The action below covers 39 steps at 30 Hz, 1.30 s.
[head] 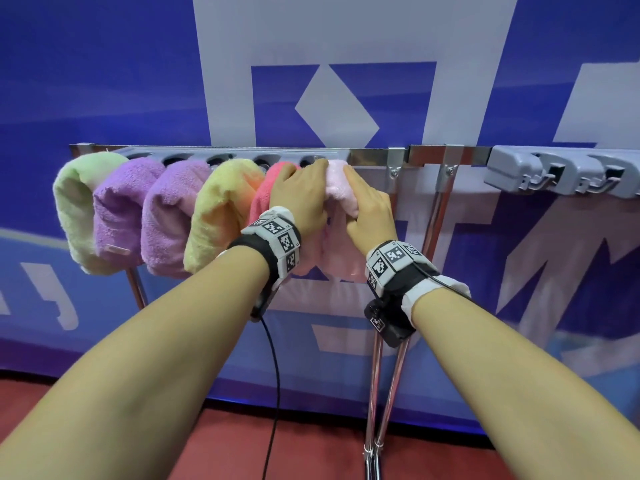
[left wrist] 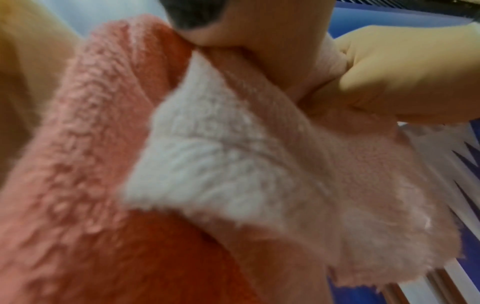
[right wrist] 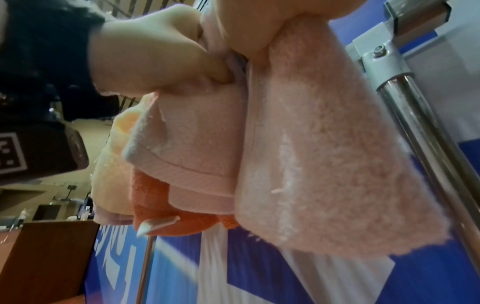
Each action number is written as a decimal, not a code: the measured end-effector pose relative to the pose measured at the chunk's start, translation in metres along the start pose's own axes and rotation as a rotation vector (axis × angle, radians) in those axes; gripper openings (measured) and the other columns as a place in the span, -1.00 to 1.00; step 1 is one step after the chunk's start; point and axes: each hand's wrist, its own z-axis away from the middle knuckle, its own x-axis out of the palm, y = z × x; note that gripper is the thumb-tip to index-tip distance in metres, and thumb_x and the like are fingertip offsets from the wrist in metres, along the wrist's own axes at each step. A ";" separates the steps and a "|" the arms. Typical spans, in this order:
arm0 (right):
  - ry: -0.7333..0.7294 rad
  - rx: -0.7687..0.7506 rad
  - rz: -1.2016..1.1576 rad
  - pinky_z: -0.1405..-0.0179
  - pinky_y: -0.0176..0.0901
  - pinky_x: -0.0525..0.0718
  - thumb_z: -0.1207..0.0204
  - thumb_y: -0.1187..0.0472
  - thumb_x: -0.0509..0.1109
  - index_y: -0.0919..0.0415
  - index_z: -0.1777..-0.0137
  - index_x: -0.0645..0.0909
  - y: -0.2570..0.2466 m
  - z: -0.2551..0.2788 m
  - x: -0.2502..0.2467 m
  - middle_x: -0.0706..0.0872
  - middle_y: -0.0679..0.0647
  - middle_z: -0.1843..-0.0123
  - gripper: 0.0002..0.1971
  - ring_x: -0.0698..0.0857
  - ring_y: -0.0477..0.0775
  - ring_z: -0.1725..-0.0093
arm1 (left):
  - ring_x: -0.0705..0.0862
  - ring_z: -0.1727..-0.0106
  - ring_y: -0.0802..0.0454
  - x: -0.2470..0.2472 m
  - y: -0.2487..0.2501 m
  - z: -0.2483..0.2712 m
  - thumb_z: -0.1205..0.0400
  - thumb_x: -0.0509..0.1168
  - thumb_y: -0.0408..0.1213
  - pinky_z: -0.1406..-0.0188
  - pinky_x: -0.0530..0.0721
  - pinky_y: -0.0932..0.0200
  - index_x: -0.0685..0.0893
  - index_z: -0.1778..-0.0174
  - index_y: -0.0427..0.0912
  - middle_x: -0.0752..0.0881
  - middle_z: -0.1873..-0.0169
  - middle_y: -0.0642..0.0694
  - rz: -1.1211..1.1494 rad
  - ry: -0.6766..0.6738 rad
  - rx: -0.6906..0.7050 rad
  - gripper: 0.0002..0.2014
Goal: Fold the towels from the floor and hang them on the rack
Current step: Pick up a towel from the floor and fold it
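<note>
A light pink towel (head: 341, 192) is draped over the rack's metal bar (head: 374, 156), the rightmost of a row of hung towels. My left hand (head: 304, 190) grips its left side, fingers over the top. My right hand (head: 367, 204) grips its right side the same way. In the left wrist view the pink towel (left wrist: 363, 195) hangs beside a coral towel (left wrist: 91, 164), and the right hand (left wrist: 402, 82) pinches the fold. In the right wrist view the left hand (right wrist: 155, 57) digs its thumb into the pink towel (right wrist: 324, 164).
Left of the pink towel hang green (head: 74, 209), two purple (head: 121, 209), yellow-orange (head: 221, 209) and coral (head: 263, 199) towels. Grey plastic clips (head: 554, 174) sit on the bar's right. A chrome post (head: 436, 216) stands close to my right hand. A blue-white banner (head: 138, 81) stands behind, red floor (head: 311, 452) below.
</note>
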 end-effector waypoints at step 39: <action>-0.262 0.345 0.109 -0.15 0.04 0.50 -0.55 0.31 0.17 0.27 -0.13 0.56 -0.067 0.076 -0.076 0.58 0.14 -0.19 -0.78 0.62 0.23 -0.07 | 0.48 -0.20 -0.25 -0.048 0.047 0.106 -0.61 0.12 -0.22 -0.13 0.38 -0.09 0.49 -0.21 -0.30 0.52 -0.20 -0.27 -0.093 -0.233 -0.106 -0.68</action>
